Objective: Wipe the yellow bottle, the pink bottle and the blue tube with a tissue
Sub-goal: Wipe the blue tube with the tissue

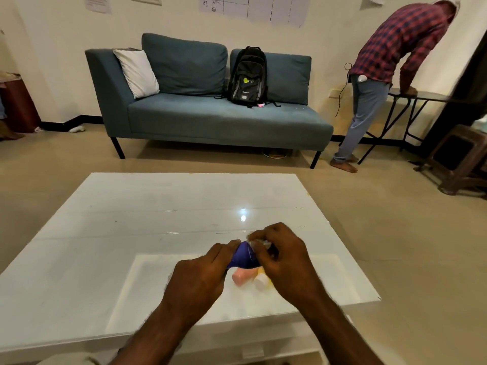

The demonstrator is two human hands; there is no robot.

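I'm looking across at a sofa (210,101) sitting against the far wall, a backpack (249,76) and a pillow (137,72) resting on its seat. Off to the right a person (390,75) is bending over a side table (421,97). Closer in, the white table (131,219) is filling my lower view, glossy, catching a lamp glare. Above it both hands are meeting. My left hand (200,277) is closing around the lower end of the blue tube (243,255), holding it up off the table. My right hand (284,256) is curling tight over the tube's upper end, pinching a bit of tissue (259,242) against it. Just under the tube, the pink bottle (241,277) is lying on the table, and the yellow bottle (263,279) is sitting right beside it, mostly hidden by my right hand, white cap showing.
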